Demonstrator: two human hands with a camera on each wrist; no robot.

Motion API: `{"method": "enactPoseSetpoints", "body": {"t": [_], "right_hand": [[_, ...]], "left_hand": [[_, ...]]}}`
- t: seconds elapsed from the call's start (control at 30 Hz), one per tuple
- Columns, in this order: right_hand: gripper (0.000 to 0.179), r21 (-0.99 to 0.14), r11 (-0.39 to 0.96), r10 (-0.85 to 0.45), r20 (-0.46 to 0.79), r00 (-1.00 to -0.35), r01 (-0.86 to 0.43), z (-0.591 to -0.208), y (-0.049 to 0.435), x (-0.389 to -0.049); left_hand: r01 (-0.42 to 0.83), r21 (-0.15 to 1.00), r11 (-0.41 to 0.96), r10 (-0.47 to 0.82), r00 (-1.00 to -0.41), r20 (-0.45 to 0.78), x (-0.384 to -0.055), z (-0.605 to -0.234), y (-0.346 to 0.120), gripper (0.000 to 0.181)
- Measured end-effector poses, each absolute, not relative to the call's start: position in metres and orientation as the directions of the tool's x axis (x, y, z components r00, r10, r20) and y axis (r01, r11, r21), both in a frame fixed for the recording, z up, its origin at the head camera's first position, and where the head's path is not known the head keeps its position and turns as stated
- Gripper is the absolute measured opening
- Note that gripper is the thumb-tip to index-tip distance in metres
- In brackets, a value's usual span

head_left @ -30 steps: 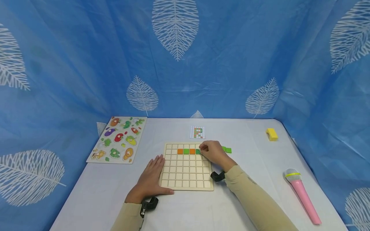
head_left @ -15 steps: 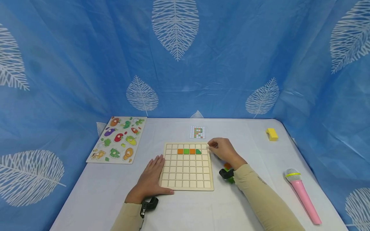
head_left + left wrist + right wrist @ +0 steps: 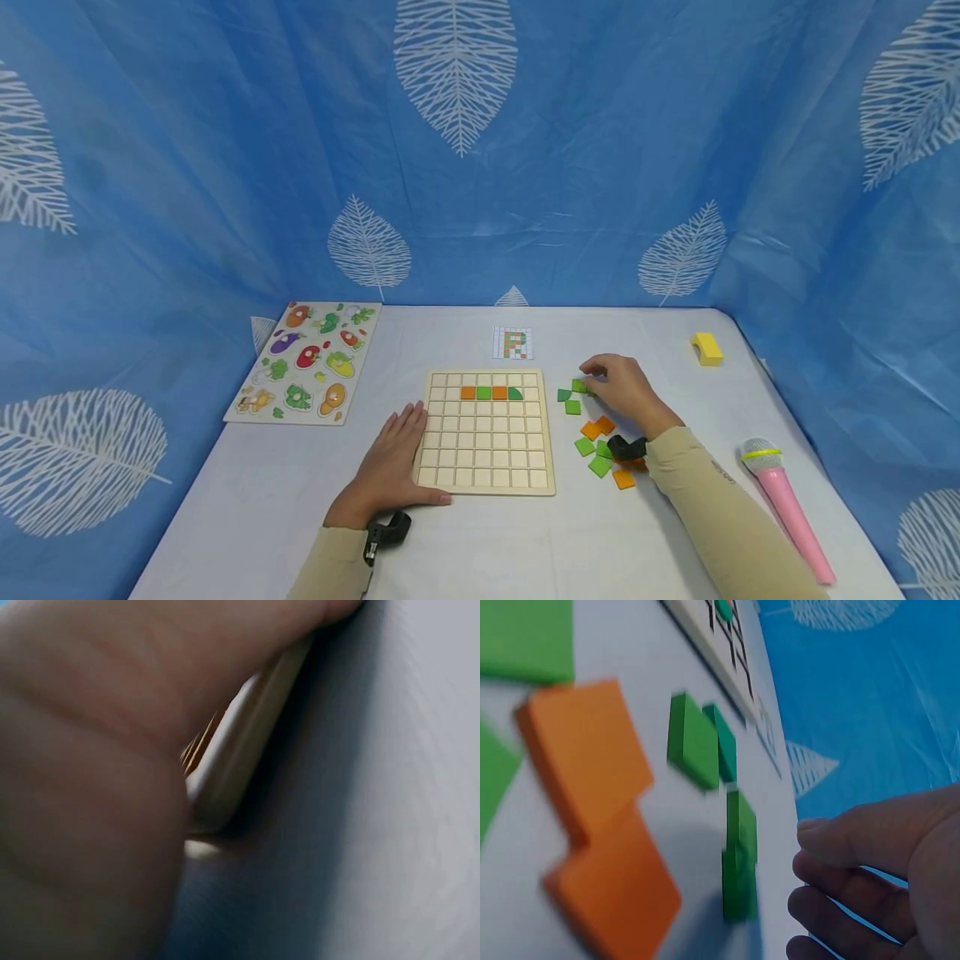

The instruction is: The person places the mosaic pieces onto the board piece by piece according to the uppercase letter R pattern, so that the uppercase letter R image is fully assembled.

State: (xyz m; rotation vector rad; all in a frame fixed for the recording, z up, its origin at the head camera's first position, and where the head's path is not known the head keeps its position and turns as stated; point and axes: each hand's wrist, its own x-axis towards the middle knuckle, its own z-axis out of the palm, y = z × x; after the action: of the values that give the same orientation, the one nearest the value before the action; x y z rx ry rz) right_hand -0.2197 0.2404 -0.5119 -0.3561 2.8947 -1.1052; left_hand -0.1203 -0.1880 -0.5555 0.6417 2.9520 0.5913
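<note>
Head view hides whether the curled right hand (image 3: 626, 390) pinches a green tile (image 3: 579, 386); left hand (image 3: 392, 462) lies flat.

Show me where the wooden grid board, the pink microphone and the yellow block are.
wooden grid board (image 3: 483, 490), head view, bare near rim.
pink microphone (image 3: 793, 517), head view, middle of handle.
yellow block (image 3: 706, 348), head view, top face.

On the worktop (image 3: 480, 542), the grid board (image 3: 484, 433) lies centre, the loose tiles (image 3: 596, 433) right of it, the pattern card (image 3: 512, 343) behind, the vegetable puzzle (image 3: 309, 362) left.
</note>
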Motion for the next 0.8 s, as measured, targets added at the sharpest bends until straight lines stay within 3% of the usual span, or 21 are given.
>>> {"method": "enactPoseSetpoints", "body": {"t": [0.23,0.8], "right_hand": [[0.03,-0.657,0.744,-0.183,-0.024,-0.983,-0.122,-0.51,0.266,-0.219],[0.047,-0.649,0.75,-0.247,-0.101,-0.964,-0.125,-0.513,0.272,-0.218]], "left_hand": [[0.385,0.38,0.841,0.409,-0.912,0.02,-0.12,-0.555,-0.186,0.15],[0.374,0.383,0.845,0.404,-0.915,0.003,-0.12,-0.554,-0.186,0.15]]}}
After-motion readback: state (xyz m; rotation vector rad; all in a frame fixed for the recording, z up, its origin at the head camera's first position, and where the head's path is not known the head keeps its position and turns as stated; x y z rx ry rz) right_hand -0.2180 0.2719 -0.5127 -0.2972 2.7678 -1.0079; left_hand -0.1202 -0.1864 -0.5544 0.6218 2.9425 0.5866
